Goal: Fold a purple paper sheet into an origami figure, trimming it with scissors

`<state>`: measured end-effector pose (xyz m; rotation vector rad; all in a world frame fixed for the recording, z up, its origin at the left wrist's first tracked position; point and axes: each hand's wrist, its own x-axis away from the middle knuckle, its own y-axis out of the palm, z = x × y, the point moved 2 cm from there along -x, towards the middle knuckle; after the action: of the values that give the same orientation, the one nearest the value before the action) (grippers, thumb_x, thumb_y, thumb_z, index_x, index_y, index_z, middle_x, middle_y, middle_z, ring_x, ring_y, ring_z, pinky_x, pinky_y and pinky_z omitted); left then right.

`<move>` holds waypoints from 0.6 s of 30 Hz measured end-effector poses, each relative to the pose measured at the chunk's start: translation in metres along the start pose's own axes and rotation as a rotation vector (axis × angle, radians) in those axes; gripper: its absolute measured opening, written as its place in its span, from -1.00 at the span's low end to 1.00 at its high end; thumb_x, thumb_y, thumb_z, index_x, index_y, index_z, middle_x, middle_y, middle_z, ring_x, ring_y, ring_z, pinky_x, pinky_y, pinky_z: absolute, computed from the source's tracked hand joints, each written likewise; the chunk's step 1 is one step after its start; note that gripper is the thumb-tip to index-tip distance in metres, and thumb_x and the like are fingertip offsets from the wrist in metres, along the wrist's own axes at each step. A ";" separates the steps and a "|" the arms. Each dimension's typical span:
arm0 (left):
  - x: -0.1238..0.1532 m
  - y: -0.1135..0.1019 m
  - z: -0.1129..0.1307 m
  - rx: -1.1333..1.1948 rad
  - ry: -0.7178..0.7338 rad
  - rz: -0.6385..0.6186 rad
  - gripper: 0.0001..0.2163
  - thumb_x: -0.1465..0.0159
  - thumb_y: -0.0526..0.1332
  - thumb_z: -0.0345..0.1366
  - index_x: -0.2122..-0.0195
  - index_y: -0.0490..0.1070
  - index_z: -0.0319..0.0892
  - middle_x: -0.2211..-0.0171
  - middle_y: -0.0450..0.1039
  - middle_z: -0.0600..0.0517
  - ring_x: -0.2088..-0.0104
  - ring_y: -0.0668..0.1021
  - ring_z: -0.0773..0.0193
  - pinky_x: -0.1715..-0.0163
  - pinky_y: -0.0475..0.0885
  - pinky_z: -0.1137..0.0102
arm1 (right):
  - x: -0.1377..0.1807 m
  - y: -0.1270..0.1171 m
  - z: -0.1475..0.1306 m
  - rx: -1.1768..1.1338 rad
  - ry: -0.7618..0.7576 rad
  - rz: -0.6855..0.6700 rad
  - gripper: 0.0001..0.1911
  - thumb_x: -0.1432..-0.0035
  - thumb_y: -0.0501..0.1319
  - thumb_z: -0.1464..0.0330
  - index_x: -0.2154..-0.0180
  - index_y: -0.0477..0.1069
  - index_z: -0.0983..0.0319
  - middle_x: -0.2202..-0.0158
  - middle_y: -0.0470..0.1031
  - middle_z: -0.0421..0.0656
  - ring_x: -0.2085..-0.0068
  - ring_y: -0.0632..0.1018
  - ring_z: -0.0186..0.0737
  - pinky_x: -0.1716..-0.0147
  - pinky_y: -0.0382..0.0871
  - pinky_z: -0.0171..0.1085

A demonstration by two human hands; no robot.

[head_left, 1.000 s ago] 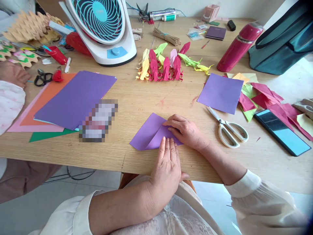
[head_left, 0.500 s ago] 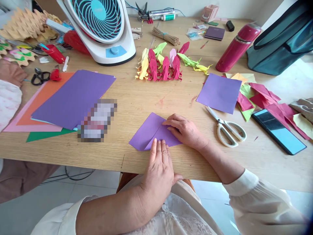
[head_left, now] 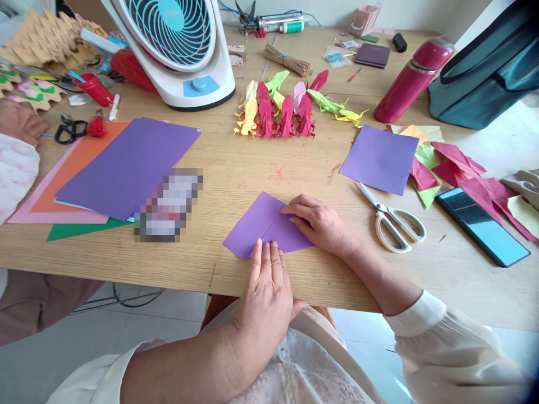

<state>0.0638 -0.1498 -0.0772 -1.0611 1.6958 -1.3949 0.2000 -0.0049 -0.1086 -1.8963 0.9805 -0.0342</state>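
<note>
A folded purple paper [head_left: 261,221] lies near the front edge of the wooden table [head_left: 261,168]. My left hand [head_left: 269,286] rests flat with its fingers together, the fingertips pressing the paper's near fold. My right hand [head_left: 322,224] lies on the paper's right part, fingers stretched out and pressing the flap down. Neither hand grips anything.
White-handled scissors [head_left: 393,219] lie right of my right hand, beside a purple sheet [head_left: 379,157], coloured scraps and a dark phone [head_left: 482,224]. Stacked coloured sheets [head_left: 122,168] lie left. Folded paper figures [head_left: 286,109], a fan [head_left: 177,45] and a red flask [head_left: 410,78] stand behind. Another person's hand [head_left: 19,120] is at far left.
My left hand has slid leftwards along the near fold of the purple paper. The raised flap now lies flatter. My right hand has stayed in place.
</note>
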 end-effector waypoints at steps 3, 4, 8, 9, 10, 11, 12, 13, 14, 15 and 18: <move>0.004 0.001 -0.003 -0.001 -0.003 0.005 -0.11 -0.18 0.23 0.25 -0.13 0.39 -0.67 -0.17 0.33 -0.57 -0.21 0.44 -0.26 -0.35 0.08 -0.07 | 0.000 0.000 0.000 -0.002 -0.007 0.002 -0.71 -0.30 0.09 0.52 0.02 0.47 0.21 0.09 0.49 -0.04 0.09 0.54 -0.15 0.04 0.45 -0.18; 0.005 0.002 -0.004 0.002 -0.004 0.000 -0.10 -0.18 0.24 0.24 -0.13 0.39 -0.67 -0.17 0.33 -0.57 -0.21 0.44 -0.26 -0.35 0.07 -0.08 | 0.000 0.000 0.000 -0.003 -0.007 0.002 -0.70 -0.31 0.09 0.52 0.02 0.47 0.20 0.09 0.49 -0.04 0.09 0.54 -0.15 0.04 0.46 -0.17; 0.013 0.005 -0.011 0.010 -0.032 -0.038 -0.13 -0.19 0.25 0.20 -0.15 0.37 -0.67 -0.19 0.30 -0.58 -0.22 0.43 -0.29 -0.35 0.05 -0.13 | 0.000 0.000 0.000 -0.001 -0.001 0.003 -0.70 -0.31 0.08 0.50 0.02 0.47 0.17 0.09 0.50 -0.05 0.09 0.55 -0.15 0.04 0.46 -0.16; 0.016 0.006 -0.014 0.012 -0.042 -0.047 -0.14 -0.20 0.24 0.19 -0.16 0.36 -0.66 -0.20 0.29 -0.57 -0.21 0.43 -0.30 -0.34 0.04 -0.14 | 0.000 0.000 0.000 -0.001 -0.001 0.004 -0.70 -0.31 0.08 0.50 0.02 0.47 0.17 0.09 0.50 -0.05 0.09 0.55 -0.14 0.04 0.46 -0.16; 0.018 0.006 -0.016 0.015 -0.049 -0.053 -0.15 -0.21 0.23 0.19 -0.16 0.36 -0.66 -0.20 0.29 -0.57 -0.21 0.43 -0.30 -0.34 0.05 -0.15 | 0.000 0.000 0.000 0.001 -0.002 0.005 -0.70 -0.31 0.08 0.50 0.02 0.47 0.18 0.09 0.50 -0.05 0.09 0.55 -0.14 0.04 0.46 -0.16; 0.020 0.007 -0.018 0.018 -0.055 -0.059 -0.16 -0.22 0.22 0.18 -0.16 0.37 -0.65 -0.21 0.29 -0.56 -0.21 0.43 -0.30 -0.34 0.05 -0.14 | 0.000 0.000 0.000 0.003 -0.003 0.006 -0.71 -0.31 0.08 0.51 0.02 0.48 0.19 0.09 0.50 -0.04 0.09 0.55 -0.14 0.04 0.46 -0.16; 0.022 0.007 -0.020 0.020 -0.062 -0.062 -0.17 -0.23 0.21 0.18 -0.16 0.37 -0.63 -0.20 0.30 -0.55 -0.21 0.43 -0.30 -0.34 0.04 -0.14 | 0.000 0.000 0.000 0.005 -0.003 0.006 -0.70 -0.31 0.08 0.51 0.02 0.48 0.19 0.09 0.50 -0.04 0.09 0.55 -0.14 0.04 0.46 -0.16; 0.025 0.007 -0.022 0.022 -0.070 -0.061 -0.19 -0.24 0.20 0.17 -0.16 0.38 -0.62 -0.20 0.31 -0.53 -0.21 0.43 -0.29 -0.34 0.04 -0.14 | 0.000 0.000 0.000 0.006 -0.002 0.006 -0.70 -0.31 0.08 0.50 0.02 0.48 0.19 0.09 0.50 -0.04 0.10 0.55 -0.14 0.05 0.46 -0.16; 0.027 0.008 -0.024 0.024 -0.079 -0.059 -0.21 -0.26 0.19 0.16 -0.16 0.39 -0.60 -0.20 0.32 -0.52 -0.22 0.43 -0.28 -0.34 0.03 -0.15 | 0.000 0.000 0.000 0.006 0.001 0.004 -0.70 -0.31 0.07 0.50 0.02 0.48 0.19 0.09 0.50 -0.04 0.10 0.55 -0.13 0.05 0.46 -0.15; 0.030 0.009 -0.027 0.027 -0.089 -0.057 -0.24 -0.27 0.18 0.15 -0.15 0.40 -0.58 -0.21 0.32 -0.51 -0.22 0.43 -0.28 -0.34 0.02 -0.15 | 0.000 0.000 0.000 0.007 0.004 0.002 -0.70 -0.31 0.07 0.49 0.02 0.48 0.18 0.09 0.50 -0.04 0.10 0.55 -0.13 0.05 0.47 -0.15; 0.037 0.011 -0.034 0.049 -0.103 -0.047 -0.30 -0.33 0.14 0.10 -0.15 0.41 -0.55 -0.22 0.32 -0.49 -0.22 0.43 -0.26 -0.34 0.00 -0.17 | 0.000 -0.001 0.000 0.014 0.012 -0.001 -0.69 -0.31 0.07 0.49 0.02 0.48 0.17 0.09 0.50 -0.05 0.10 0.56 -0.13 0.05 0.47 -0.15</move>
<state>0.0162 -0.1680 -0.0822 -1.1319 1.5646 -1.3798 0.2002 -0.0047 -0.1081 -1.8861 0.9843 -0.0528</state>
